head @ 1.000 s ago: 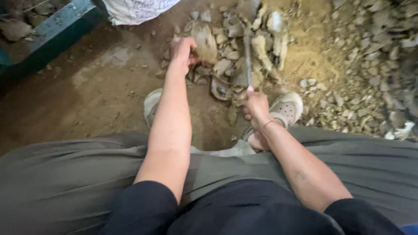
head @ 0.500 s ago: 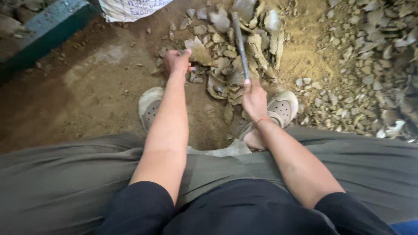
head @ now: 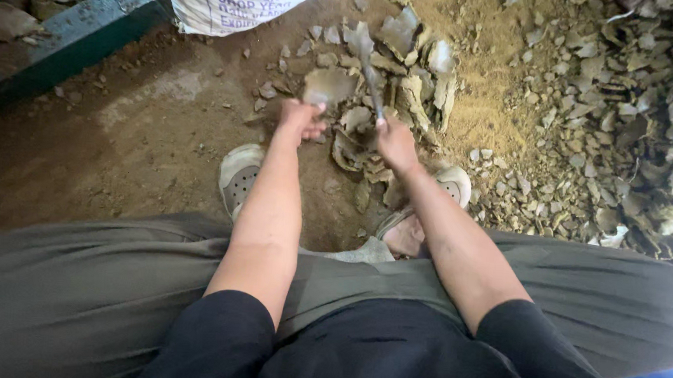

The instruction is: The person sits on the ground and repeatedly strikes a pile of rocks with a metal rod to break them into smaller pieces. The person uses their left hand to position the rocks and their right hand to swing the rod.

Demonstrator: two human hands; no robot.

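Both hands are out in front of the seated person, low over a heap of grey-brown broken pieces [head: 390,83] on the dirt floor [head: 121,145].

Item in hand: a flat, irregular slab [head: 331,85], dull grey-brown, dusty, with ragged edges. It sits at the near left edge of the heap, just beyond the left hand. Other pieces in the heap look alike: thin, curved or flat shards, some paler on the broken faces.

Left hand [head: 300,119]: fingers curled closed over the near edge of the slab, knuckles up. The grip is narrow; the slab appears pinched rather than cradled. Forearm runs straight out from the body, elbow over the left thigh.

Right hand [head: 395,142]: fist closed around the handle of a hammer-like tool [head: 369,65]. The shaft rises away from the fist towards the heap, tilted slightly left; the head is blurred and its shape cannot be made out. Forearm angles inward from the right, wrist roughly in line with the forearm.

Surroundings: two pale clog-type shoes [head: 240,177] flank the hands, olive trousers [head: 73,290] fill the foreground. A white printed sack [head: 231,0] stands at the top, a teal frame [head: 73,33] top left, and a wide spread of similar shards [head: 636,129] lies to the right.
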